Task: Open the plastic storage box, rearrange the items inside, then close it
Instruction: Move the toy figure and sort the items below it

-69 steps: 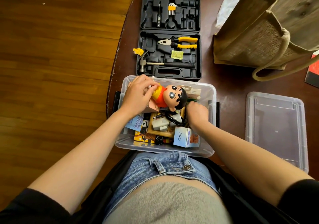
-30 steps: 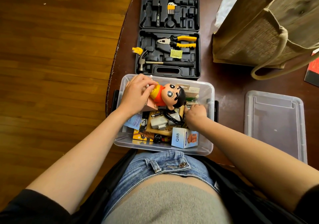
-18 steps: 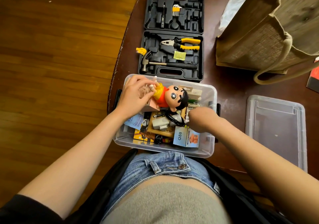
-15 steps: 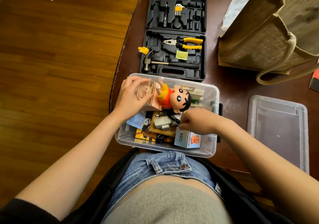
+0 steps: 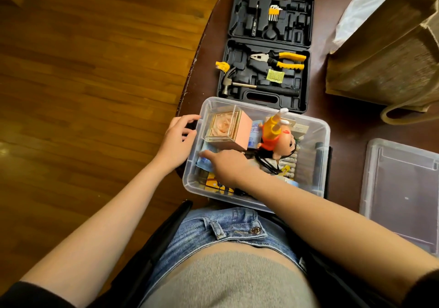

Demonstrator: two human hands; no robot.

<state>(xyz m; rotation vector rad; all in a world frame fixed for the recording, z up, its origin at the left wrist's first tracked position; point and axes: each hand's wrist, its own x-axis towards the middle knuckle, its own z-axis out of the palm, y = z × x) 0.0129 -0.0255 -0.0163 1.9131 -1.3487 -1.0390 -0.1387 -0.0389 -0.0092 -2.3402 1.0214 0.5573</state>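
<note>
A clear, glossy plastic storage box [image 5: 319, 127] is seen on a dark brown, smooth-polished wooden table [image 5: 344, 117], beside a matching translucent plastic lid [image 5: 401, 189]. A matt black moulded-plastic tool case [image 5: 268, 34] is shown holding a hammer with a bright metal head [image 5: 228, 83] and pliers with yellow rubbery grips [image 5: 282, 59]. Coarse, rough brown woven cloth is seen in the jute bag [image 5: 389, 53], faded blue denim in the shorts [image 5: 225, 227], and a satin sheen on the plank wood floor [image 5: 83, 70].

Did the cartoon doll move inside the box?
Yes. The doll has turned: its head, which pointed toward the clear box's right wall, now points toward the person, its legs toward the tool case.
</note>
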